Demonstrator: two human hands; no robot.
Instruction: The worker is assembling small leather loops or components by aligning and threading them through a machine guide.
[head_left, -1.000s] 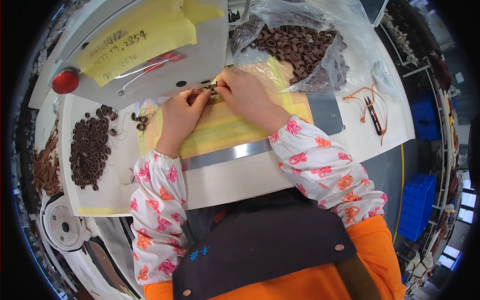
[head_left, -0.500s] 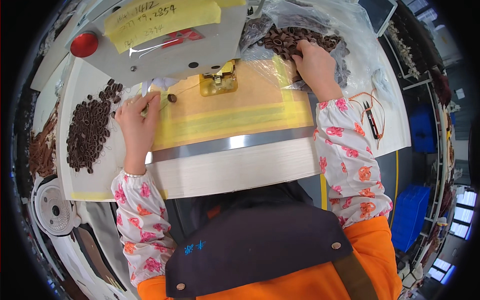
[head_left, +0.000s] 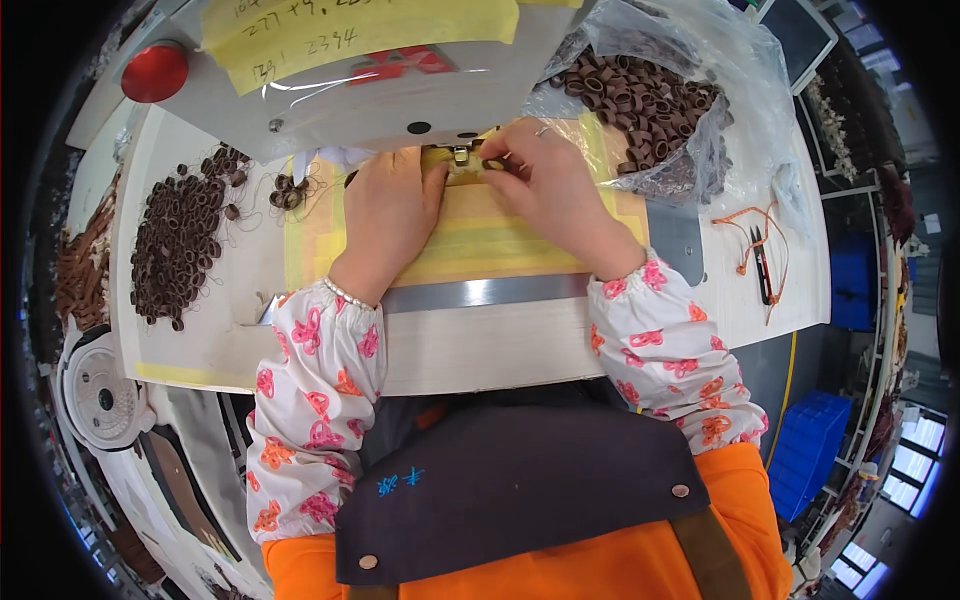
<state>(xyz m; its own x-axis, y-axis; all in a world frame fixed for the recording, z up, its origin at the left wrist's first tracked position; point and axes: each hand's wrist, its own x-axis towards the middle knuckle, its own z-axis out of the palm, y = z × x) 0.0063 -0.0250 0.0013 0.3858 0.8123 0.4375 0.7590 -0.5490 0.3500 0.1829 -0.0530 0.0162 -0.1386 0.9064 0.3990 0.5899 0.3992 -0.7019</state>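
Observation:
A sewing machine's metal presser foot [head_left: 461, 155] stands between my two hands. My right hand [head_left: 555, 185] pinches a small brown loop [head_left: 493, 164] between thumb and fingertips, just right of the foot. On the other side, my left hand [head_left: 390, 215] rests on the taped work surface [head_left: 490, 226], its thumb stretched apart from the fingers. The machine head partly hides those fingertips. A dark loop peeks out by the left hand's outer edge. Farther left lies a small cluster of brown loops [head_left: 289, 192] with loose threads.
The grey machine head [head_left: 330, 110] with a red button [head_left: 155, 72] overhangs the table. Many threaded loops [head_left: 178, 240] are heaped at left. An opened plastic bag holds a pile of brown loops [head_left: 650, 105] at back right. Thread snips [head_left: 762, 265] with an orange cord lie at right.
My right hand has left the bagged pile and moved left to the presser foot, with a loop pinched. My left hand has moved right, from beside the threaded heap to the foot. The view has shifted slightly.

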